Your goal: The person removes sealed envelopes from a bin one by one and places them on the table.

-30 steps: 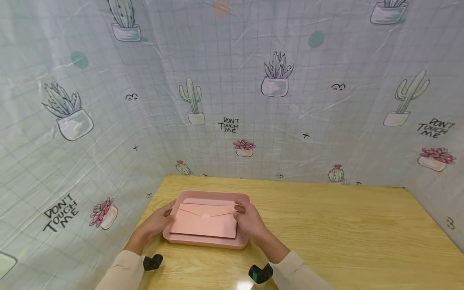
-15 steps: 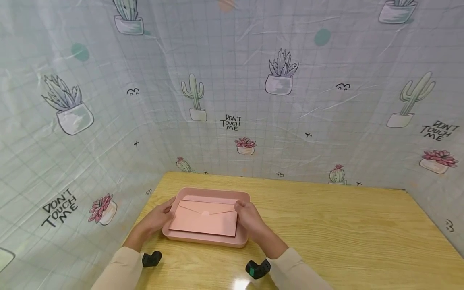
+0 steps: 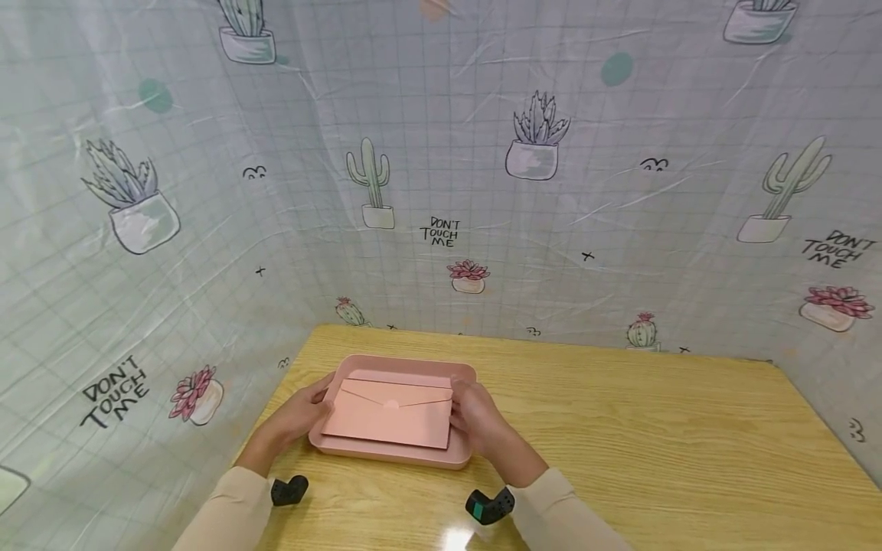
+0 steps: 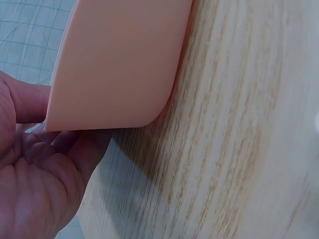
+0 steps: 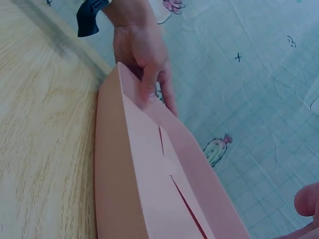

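A pink envelope (image 3: pixel 389 419) with a pointed flap and a round seal lies inside a shallow pink tray (image 3: pixel 400 460). My left hand (image 3: pixel 298 419) grips the tray's left wall; in the left wrist view, its thumb is at the rim and its fingers (image 4: pixel 89 149) curl under the corner. At the other end, my right hand (image 3: pixel 482 421) is beside the envelope's right edge, inside or over the tray's right wall. Its thumb (image 5: pixel 305 199) stands away from the tray in the right wrist view. Most of its fingers are cut off there.
The tray stands on a wooden table (image 3: pixel 634 451), near its left edge. A cactus-printed curtain (image 3: pixel 427 176) hangs behind and to the left. Black wrist devices are by the left sleeve (image 3: pixel 289 490) and the right sleeve (image 3: pixel 491 506).
My right fingers have shifted from over the envelope's right end to beside its edge, with the thumb moving too. The left hand keeps its grip on the tray. The head view has shifted slightly.
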Tool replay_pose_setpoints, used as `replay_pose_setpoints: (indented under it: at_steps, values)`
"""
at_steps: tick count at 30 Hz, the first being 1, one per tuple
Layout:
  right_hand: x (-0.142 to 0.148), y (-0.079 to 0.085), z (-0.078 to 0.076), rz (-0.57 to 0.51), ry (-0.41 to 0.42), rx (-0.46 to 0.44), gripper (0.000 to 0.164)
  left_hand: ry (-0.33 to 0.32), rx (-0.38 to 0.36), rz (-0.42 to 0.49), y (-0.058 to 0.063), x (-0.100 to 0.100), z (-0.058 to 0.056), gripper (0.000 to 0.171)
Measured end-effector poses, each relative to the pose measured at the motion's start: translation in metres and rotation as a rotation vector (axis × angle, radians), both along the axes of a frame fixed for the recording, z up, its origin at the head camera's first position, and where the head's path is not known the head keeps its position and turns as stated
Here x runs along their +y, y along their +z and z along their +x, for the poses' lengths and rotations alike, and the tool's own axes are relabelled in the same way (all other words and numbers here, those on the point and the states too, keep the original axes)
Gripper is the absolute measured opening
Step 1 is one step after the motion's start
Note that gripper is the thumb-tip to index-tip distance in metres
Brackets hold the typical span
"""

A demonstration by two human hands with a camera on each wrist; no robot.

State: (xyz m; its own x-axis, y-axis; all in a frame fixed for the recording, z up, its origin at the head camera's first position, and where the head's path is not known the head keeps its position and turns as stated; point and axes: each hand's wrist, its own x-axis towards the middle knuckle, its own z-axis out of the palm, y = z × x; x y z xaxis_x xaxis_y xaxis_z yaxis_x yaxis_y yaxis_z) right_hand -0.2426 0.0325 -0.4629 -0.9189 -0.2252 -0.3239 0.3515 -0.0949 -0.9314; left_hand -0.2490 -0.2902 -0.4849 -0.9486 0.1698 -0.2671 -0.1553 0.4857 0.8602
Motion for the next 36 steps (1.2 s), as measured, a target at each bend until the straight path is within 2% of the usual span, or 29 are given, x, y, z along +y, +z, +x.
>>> replay_pose_setpoints:
  at_steps: [8,17,31,36]
  values:
    - [0.0029,0.0036,0.0010,-0.051,-0.040,-0.033,0.069,-0.017,0.004,0.011,0.0007,-0.0002,0.0010,0.065]
    - [0.0047,0.0039,0.0014,-0.065,-0.067,-0.020,0.063,-0.021,0.010,0.007,0.0008,-0.0004,0.0000,0.066]
    - [0.0029,0.0037,0.0023,-0.078,-0.020,0.050,0.063,-0.025,0.010,0.016,0.0005,-0.0015,0.0011,0.066]
    - [0.0026,0.0083,0.0046,-0.072,-0.009,0.059,0.063,-0.025,0.012,-0.009,0.0008,-0.0017,0.0008,0.065]
